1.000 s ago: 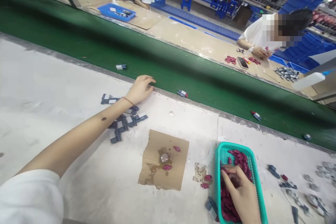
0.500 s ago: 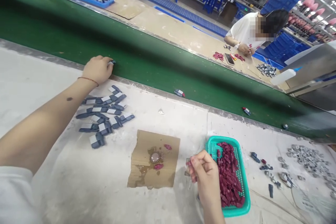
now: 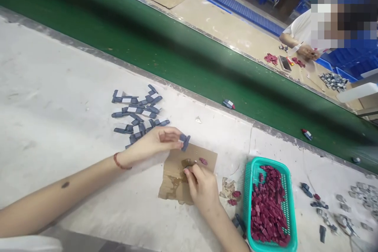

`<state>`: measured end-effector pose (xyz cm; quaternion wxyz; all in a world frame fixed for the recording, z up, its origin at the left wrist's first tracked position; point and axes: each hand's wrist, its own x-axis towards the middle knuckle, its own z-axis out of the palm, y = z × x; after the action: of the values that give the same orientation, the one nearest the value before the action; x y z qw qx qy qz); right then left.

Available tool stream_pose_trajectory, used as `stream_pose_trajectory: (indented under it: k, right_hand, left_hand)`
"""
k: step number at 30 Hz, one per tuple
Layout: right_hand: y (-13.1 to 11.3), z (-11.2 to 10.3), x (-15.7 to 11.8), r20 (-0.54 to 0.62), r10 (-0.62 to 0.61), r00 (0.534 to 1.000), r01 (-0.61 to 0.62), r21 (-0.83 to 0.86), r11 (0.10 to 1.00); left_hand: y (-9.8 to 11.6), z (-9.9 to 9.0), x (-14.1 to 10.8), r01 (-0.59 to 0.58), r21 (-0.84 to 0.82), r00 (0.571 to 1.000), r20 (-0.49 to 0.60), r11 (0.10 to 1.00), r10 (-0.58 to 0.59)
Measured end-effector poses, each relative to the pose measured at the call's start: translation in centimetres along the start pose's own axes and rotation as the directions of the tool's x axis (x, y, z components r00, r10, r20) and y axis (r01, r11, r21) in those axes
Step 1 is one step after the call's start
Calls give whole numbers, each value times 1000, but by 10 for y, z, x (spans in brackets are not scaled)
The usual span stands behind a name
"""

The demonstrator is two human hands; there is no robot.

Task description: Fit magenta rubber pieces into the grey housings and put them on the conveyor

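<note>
the left hand (image 3: 161, 140) is pinching a blue-grey piece (image 3: 184, 142) between thumb and fingers above the far edge of the stained cardboard (image 3: 174, 165). the right hand (image 3: 203, 185) is curling its fingers over the cardboard, any grip not showing clearly. rightward, a green basket (image 3: 270, 160) is holding dark red pieces (image 3: 268, 208); labelled blue-grey parts (image 3: 134, 109) are lying far left.

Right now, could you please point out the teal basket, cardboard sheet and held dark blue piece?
Teal basket (image 3: 248, 195), head view: left side wall.
Cardboard sheet (image 3: 174, 164), head view: bare left part.
Held dark blue piece (image 3: 186, 143), head view: visible middle.
</note>
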<state>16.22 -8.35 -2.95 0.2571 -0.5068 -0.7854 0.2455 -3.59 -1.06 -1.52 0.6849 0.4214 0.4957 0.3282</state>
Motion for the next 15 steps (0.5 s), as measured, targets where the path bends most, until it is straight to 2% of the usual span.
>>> stream_pose_trajectory:
  k: [3,8,12,15]
  right_hand:
    - [1,2,0,-8,-58,998,56,-138,989]
    - [0,2,1,36,-92,995,97,-198,975]
    - [0,3,1,29,-82,996,86,-201,976]
    - [0,4,0,34,-82,996,87,-184,979]
  left_hand:
    - [-10,11,-12,39,-54,999,-14,998,-40]
    - [-19,19,-21,71,-196,995,-49,978,-82]
    - [-25,21,-23,71,-254,997,2,965,-73]
    - [-30,20,-23,80,-228,996,45,970,-72]
